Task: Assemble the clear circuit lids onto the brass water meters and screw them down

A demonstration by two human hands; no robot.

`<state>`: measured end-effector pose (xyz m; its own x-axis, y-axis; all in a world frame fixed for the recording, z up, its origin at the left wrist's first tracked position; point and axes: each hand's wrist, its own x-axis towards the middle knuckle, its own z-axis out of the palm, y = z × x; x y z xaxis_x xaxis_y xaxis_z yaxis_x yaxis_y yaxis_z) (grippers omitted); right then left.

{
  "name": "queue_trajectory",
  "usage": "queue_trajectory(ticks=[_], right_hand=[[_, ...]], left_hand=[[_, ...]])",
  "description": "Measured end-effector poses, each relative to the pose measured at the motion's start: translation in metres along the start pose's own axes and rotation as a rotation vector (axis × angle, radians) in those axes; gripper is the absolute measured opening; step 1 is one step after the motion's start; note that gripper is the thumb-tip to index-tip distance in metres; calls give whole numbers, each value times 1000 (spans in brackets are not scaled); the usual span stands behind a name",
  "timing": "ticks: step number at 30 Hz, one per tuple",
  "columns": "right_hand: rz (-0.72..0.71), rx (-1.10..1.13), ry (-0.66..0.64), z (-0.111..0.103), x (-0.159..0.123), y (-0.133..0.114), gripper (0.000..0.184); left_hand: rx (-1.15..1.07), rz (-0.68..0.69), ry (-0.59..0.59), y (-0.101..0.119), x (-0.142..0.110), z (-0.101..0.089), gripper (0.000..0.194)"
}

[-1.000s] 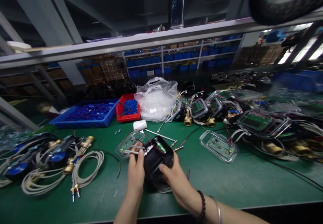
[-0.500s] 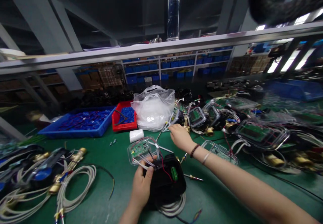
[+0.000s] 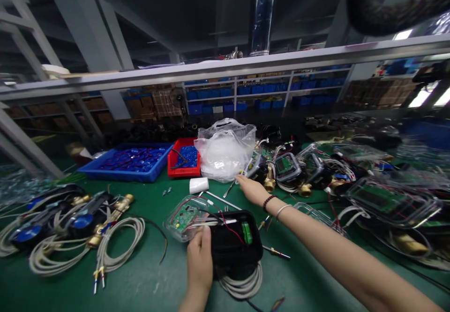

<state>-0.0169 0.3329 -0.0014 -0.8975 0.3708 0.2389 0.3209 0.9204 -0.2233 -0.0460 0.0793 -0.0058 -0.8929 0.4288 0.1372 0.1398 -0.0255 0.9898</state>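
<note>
My left hand point(image 3: 199, 259) grips the left side of a black meter housing point(image 3: 236, 246) that rests on the green table point(image 3: 147, 279). Red, black and white wires run from the housing to a clear cover with a green circuit board point(image 3: 184, 212) lying to its left. A grey cable coil point(image 3: 242, 285) sits under the housing. My right hand point(image 3: 250, 189) is stretched forward, fingers extended, touching a slim tool point(image 3: 235, 183) at the foot of a white plastic bag point(image 3: 225, 148). Whether the fingers hold the tool I cannot make out.
A blue tray point(image 3: 130, 164) and a red bin point(image 3: 183, 158) hold blue parts at the back. Meters with brass fittings and coiled cables point(image 3: 70, 227) lie at left. More meter assemblies and clear covers point(image 3: 351, 185) crowd the right. A white roll point(image 3: 198, 185) lies near the bag.
My right hand left the black housing and reached forward to the tool by the plastic bag. The left hand kept its grip on the housing.
</note>
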Motion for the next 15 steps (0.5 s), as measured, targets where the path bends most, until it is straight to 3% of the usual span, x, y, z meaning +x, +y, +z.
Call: queue_trajectory(ticks=[3, 7, 11, 15], right_hand=[[66, 85, -28, 13, 0, -2, 26], [157, 292, 59, 8, 7, 3, 20], [233, 608, 224, -24, 11, 15, 23], [191, 925, 351, -66, -10, 14, 36]], left_hand=[[-302, -275, 20, 2, 1, 0, 58], [-377, -442, 54, -7, -1, -26, 38], [-462, -606, 66, -5, 5, -51, 40], [-464, -673, -13, 11, 20, -46, 35]])
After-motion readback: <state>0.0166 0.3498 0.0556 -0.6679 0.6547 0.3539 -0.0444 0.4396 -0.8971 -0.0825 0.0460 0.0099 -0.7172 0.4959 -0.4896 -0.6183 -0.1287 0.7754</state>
